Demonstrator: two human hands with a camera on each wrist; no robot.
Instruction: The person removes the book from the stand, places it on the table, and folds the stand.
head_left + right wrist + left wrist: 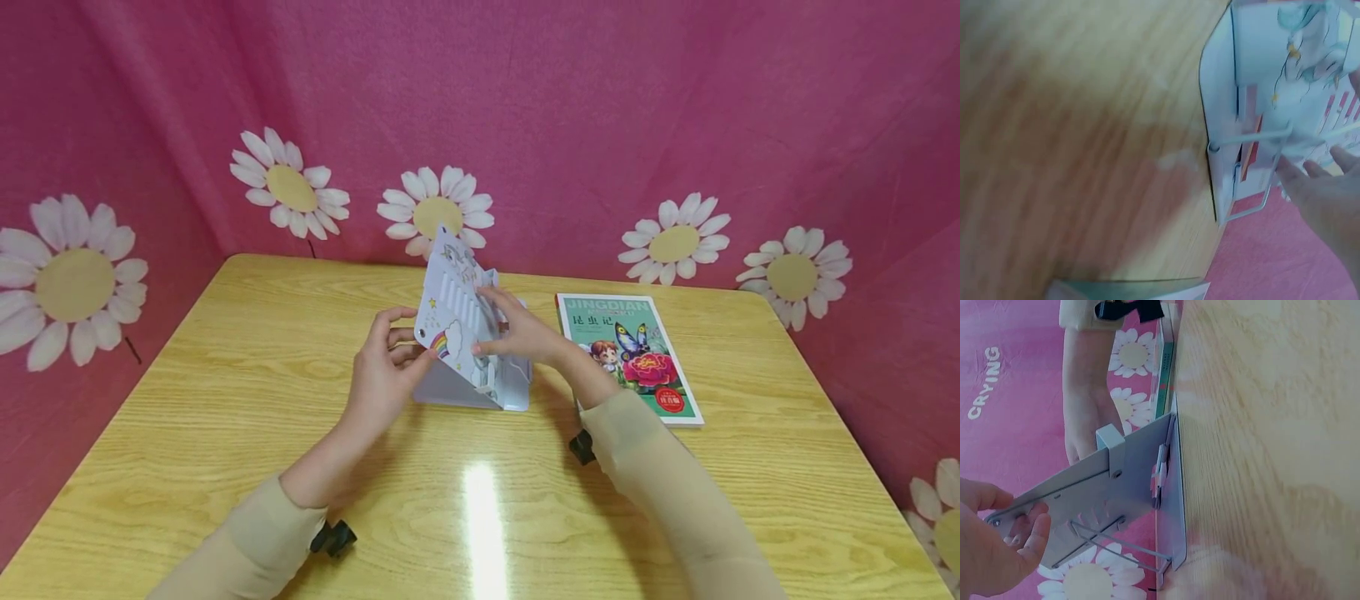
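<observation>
A white metal book stand with a unicorn, rainbow and star print stands on the table, its slotted back panel tilted up from a flat base. My left hand pinches the panel's left edge near a corner, thumb on one face and fingers on the other. Spread across the printed front, my right hand has its fingertips right at the panel, close to a wire page holder. Behind the panel, a wire support runs down to the base.
To the right of the stand lies a green-covered book with a butterfly and a red flower. The wooden table meets a pink curtain with white daisies at its back and sides.
</observation>
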